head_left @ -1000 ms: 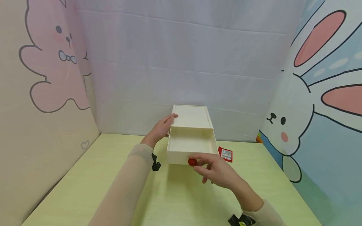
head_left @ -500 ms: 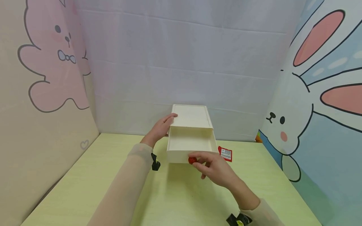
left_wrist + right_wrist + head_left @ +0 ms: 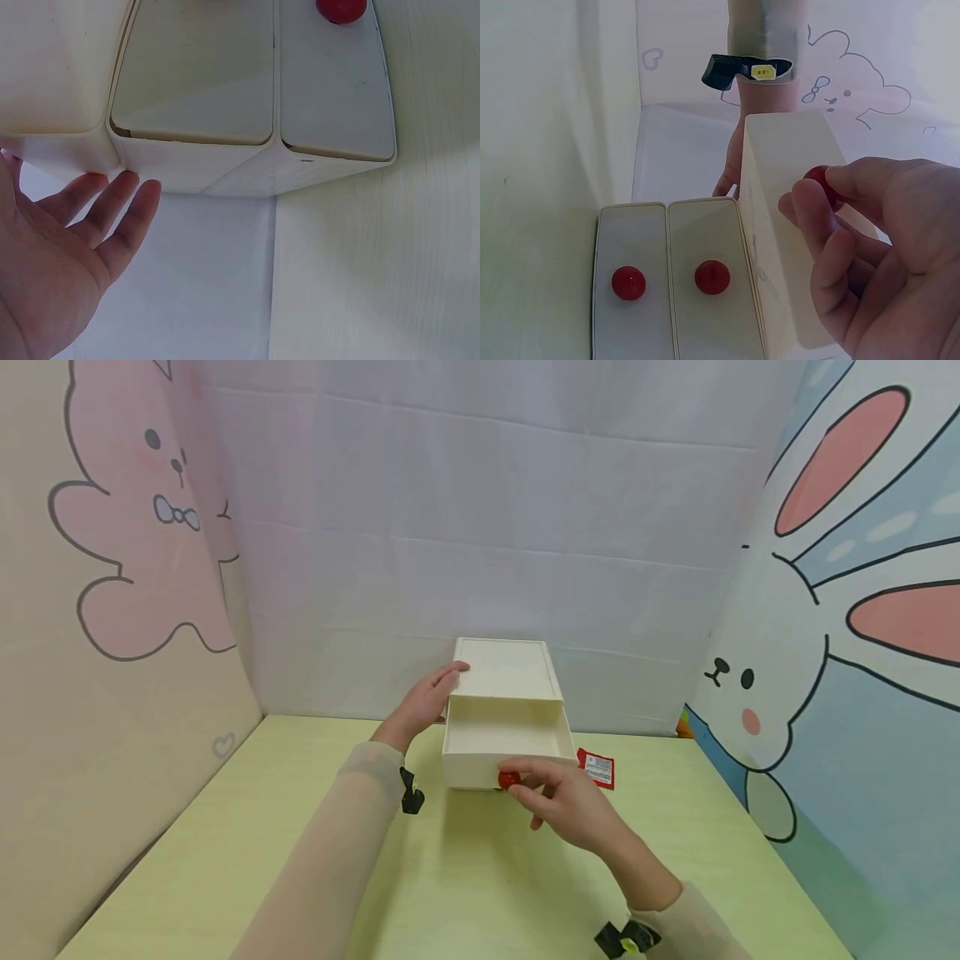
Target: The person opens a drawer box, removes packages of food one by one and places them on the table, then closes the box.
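A white chest of small drawers (image 3: 510,668) stands at the back of the table, its top drawer (image 3: 472,770) pulled out and nothing visible inside. At that drawer's front, my right hand (image 3: 570,802) pinches the round red knob (image 3: 509,779) between thumb and fingers. In the right wrist view, two lower drawers, each with a red knob (image 3: 712,277), sit shut beneath it. My left hand (image 3: 422,703) rests against the chest's left side, fingertips at the top edge. The left wrist view shows its fingers (image 3: 129,225) extended, touching the chest's side.
Right of the chest lies a red packet with a white label (image 3: 598,769). A white cloth (image 3: 480,527) hangs behind. Cartoon-printed panels flank the pale green table (image 3: 480,893), a rabbit (image 3: 765,685) on the right one.
The top drawer has slid slightly inward, toward the chest. My right hand has moved with it, still pinching the knob. The left hand has stayed at the chest's side.
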The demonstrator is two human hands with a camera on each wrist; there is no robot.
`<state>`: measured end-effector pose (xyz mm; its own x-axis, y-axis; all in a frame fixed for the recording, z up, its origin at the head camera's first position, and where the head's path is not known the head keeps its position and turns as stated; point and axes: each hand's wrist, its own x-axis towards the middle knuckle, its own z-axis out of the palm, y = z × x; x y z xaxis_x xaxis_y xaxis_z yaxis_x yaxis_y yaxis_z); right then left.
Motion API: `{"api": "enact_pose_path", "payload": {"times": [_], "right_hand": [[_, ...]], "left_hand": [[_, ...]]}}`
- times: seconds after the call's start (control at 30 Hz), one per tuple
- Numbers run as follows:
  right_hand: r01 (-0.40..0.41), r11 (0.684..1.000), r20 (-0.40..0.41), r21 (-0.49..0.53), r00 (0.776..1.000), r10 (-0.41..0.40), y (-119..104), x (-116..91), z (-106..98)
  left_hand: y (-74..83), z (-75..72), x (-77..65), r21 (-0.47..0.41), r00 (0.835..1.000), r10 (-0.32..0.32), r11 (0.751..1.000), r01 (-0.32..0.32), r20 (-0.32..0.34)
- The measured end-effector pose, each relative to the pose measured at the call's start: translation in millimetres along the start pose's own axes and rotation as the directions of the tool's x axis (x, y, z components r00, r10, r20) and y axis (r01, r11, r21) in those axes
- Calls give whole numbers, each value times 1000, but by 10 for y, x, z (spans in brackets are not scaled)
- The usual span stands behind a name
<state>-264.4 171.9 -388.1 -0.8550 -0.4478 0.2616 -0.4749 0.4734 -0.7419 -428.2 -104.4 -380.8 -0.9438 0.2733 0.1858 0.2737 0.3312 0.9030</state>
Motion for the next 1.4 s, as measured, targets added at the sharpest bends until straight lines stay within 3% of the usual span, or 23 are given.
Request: {"api": "enact_pose_path", "payload": {"times": [0.4, 1.4], "right_hand": [[7, 1000, -52, 13, 999, -7, 27, 41, 29], [-84, 996, -142, -16, 987, 81, 122, 224, 105]], "left_hand": [[16, 4, -15, -4, 1000, 0, 1000, 0, 5], [5, 19, -9, -25, 1000, 1, 1000, -1, 1]]}}
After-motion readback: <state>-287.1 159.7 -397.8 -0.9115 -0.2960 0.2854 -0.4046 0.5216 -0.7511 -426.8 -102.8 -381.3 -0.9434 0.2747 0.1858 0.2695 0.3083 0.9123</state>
